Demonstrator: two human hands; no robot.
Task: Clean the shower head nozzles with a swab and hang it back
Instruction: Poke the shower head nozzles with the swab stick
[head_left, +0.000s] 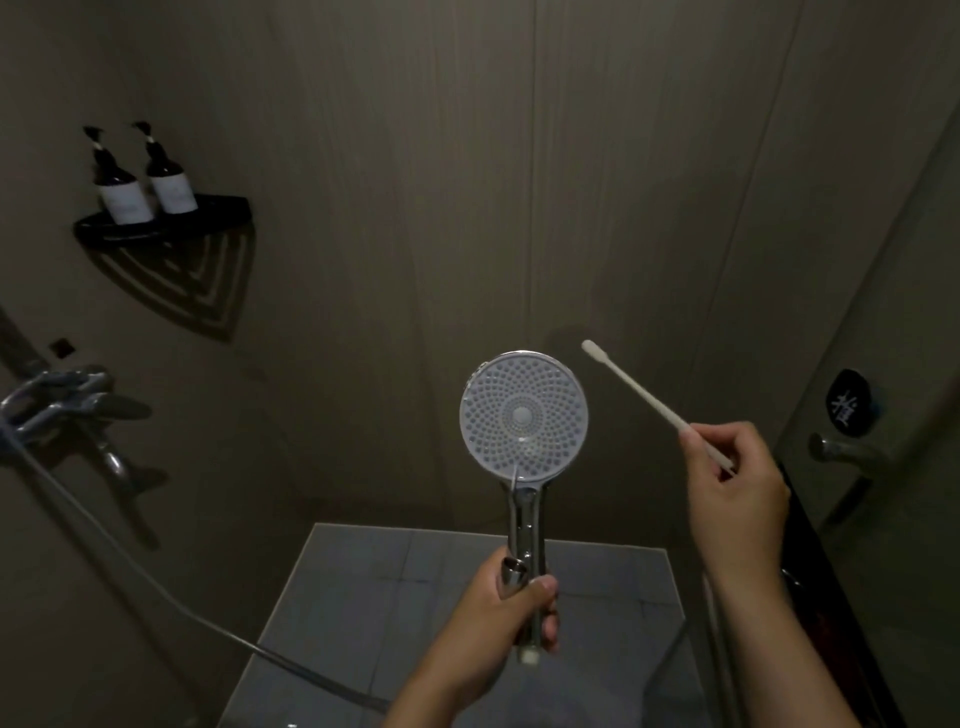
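A chrome shower head (523, 419) with a round white nozzle face points toward me at the centre of the view. My left hand (506, 605) grips its chrome handle from below. To the right, my right hand (737, 488) pinches the lower end of a long white swab (647, 397). The swab slants up and to the left, and its cotton tip hangs in the air just right of the head's upper rim, apart from the nozzles.
A grey hose (156, 582) runs from the chrome mixer tap (67, 405) on the left wall toward the handle. A black corner shelf (208, 208) holds two dark bottles (143, 179). A glass door with a metal handle (852, 454) stands at right. Grey floor tiles (405, 582) lie below.
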